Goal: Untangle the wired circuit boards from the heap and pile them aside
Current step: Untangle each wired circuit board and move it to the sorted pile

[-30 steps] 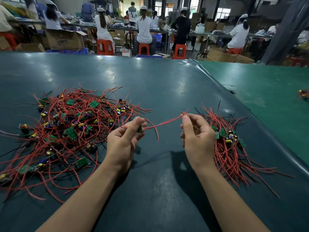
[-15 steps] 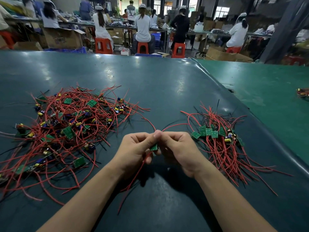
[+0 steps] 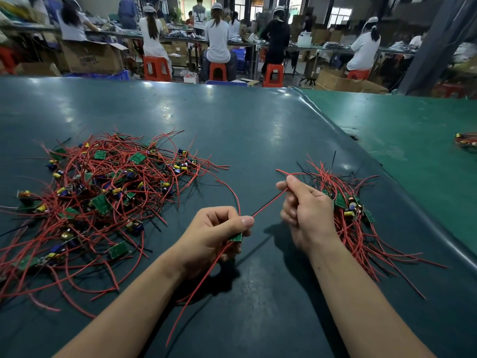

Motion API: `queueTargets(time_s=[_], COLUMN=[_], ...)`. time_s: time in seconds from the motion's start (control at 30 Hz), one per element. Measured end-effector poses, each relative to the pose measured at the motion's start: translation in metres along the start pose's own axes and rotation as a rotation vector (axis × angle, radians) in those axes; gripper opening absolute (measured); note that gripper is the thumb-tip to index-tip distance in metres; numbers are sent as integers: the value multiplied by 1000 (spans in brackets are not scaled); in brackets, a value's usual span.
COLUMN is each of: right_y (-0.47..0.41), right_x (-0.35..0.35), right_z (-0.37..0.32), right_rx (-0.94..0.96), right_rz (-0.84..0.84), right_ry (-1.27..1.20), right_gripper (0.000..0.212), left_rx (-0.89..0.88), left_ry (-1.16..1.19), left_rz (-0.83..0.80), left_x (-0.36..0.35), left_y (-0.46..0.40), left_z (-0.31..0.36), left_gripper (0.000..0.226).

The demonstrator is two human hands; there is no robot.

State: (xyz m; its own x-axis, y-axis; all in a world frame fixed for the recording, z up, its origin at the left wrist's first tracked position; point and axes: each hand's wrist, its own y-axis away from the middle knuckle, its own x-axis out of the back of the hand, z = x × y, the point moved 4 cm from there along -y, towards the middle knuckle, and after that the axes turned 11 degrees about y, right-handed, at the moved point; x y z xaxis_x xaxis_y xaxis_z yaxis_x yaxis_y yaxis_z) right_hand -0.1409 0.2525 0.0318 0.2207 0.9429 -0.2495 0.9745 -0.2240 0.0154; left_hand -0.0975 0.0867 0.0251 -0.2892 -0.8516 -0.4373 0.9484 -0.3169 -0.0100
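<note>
A tangled heap (image 3: 103,192) of small green circuit boards with red and black wires lies on the left of the dark green table (image 3: 258,130). A smaller sorted pile (image 3: 361,223) lies on the right. My left hand (image 3: 214,233) grips one small green board (image 3: 236,238) near the table's middle, its red wires trailing down toward me. My right hand (image 3: 307,210) pinches one red wire (image 3: 268,205) of that board, stretched taut between the two hands, just left of the sorted pile.
A lighter green table (image 3: 413,140) adjoins on the right, with a small bundle of parts (image 3: 467,143) at its far edge. Beyond the tables, several people sit on red stools (image 3: 157,68) at workbenches among cardboard boxes.
My hands, which met over the board half a second ago, have drawn apart. The right hand has slid up and right along a red wire, pulling it straight.
</note>
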Motion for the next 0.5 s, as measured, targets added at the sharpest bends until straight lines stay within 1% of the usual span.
queueTargets(time_s=[0.1,0.2,0.23,0.3,0.33,0.4,0.43,0.47,0.5], right_y=[0,1,0,-1,0,9,17,26,34], right_x=[-2,-1,2,7,7,-2,-11,-22,-33], right_z=[3,1,0,-2,-3,1,5,10,14], right_rx=[-72,-83,-81,-108,-125,-128,-111,-84,-49], right_rz=[31,57,68,62,36,-97,-217,-362,-505], right_ry=[-140,-217,-254,-284,-212,127,300,414,462], right_gripper=[40,41,41,45,48,50,50,47,38], left_rx=[28,41,11,-88,-145,-249,-279,-290,-293], left_ry=[-3,8,45,131,138,76,42,29,22], left_rz=[-55,-78,-54,78,173,329,350,334,297], left_x=[-3,-5,-4,6,13,23,24,23,20], left_y=[1,1,-1,-5,-6,-8,-9,-9,-9], left_z=[-1,-1,0,5,9,13,13,12,10], left_gripper=[32,31,29,24,27,26,27,28,28])
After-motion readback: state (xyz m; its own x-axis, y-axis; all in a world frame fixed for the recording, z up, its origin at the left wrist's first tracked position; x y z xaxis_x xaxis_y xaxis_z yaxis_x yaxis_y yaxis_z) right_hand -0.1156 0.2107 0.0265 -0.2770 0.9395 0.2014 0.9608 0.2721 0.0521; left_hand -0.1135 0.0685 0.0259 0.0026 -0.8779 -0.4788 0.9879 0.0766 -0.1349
